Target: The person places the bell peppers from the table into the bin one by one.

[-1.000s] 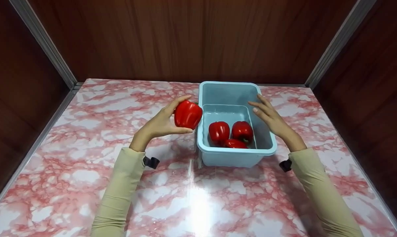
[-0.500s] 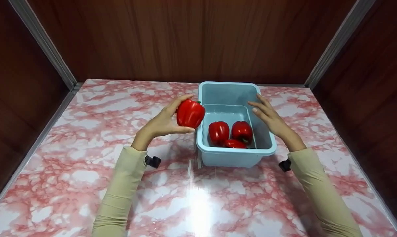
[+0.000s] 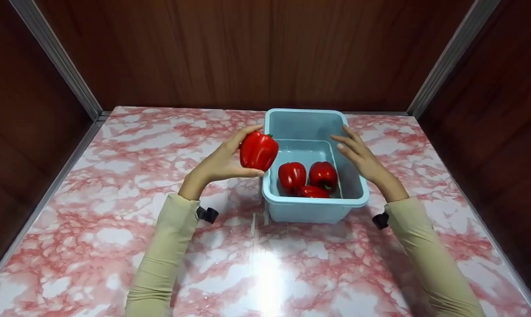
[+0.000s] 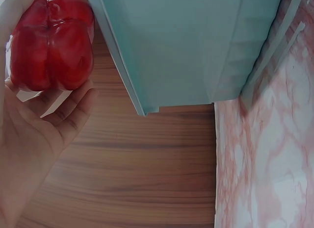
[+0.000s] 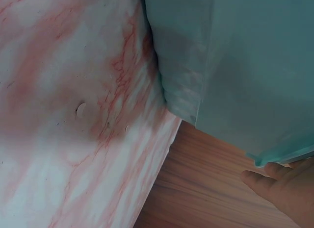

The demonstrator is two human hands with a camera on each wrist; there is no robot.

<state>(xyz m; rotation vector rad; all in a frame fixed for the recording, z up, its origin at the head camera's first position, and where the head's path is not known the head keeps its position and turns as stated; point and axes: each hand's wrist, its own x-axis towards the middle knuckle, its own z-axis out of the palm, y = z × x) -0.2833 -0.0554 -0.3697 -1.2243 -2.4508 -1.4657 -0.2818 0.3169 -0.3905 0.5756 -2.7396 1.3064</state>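
Observation:
My left hand grips a glossy red bell pepper, thumb below and fingers over the top. The pepper is raised at the left rim of a light blue plastic bin. In the left wrist view, the pepper shows its lobed underside beside the bin's outer wall. Three more red peppers lie in the bin's near half: one at left, one at right, one partly hidden by the front rim. Over the bin's right rim, my right hand has its fingers extended and spread, holding nothing.
The bin stands on a pink-and-white marbled table near its back edge. Brown wood-grain panels rise behind and on both sides. A strip of tape lies on the table just left of the bin's front.
My left hand has moved slightly right and a little up with the bell pepper, which now overlaps the bin's left rim more. The right hand has stayed nearly still.

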